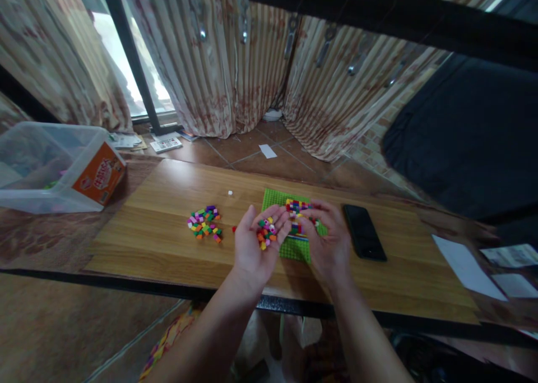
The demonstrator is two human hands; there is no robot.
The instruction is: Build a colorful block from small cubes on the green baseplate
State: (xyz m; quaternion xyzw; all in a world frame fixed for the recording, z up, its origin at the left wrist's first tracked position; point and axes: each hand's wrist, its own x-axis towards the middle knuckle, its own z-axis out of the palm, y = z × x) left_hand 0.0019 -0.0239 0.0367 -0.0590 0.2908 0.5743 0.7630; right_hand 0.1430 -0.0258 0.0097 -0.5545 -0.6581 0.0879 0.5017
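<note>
My left hand [254,248], palm up and cupped, carries several small toy bricks [267,232] in pink, red, orange, yellow and green. Just right of it, my right hand [330,237] is over a green studded baseplate [297,252], its fingers bent and drawn together. Whatever is between those fingertips is too small to make out. Rows of multicoloured bricks [297,206] are built up on the baseplate, partly hidden by both hands. Left of my hands, a loose pile of small bricks [204,224] lies on the wooden tabletop [147,231].
A single white brick [230,193] lies behind the pile. Right of my hands is a black phone [363,232], with white paper [467,265] farther right. A clear plastic bin [50,199] with an orange label stands at far left. A dark bar crosses overhead.
</note>
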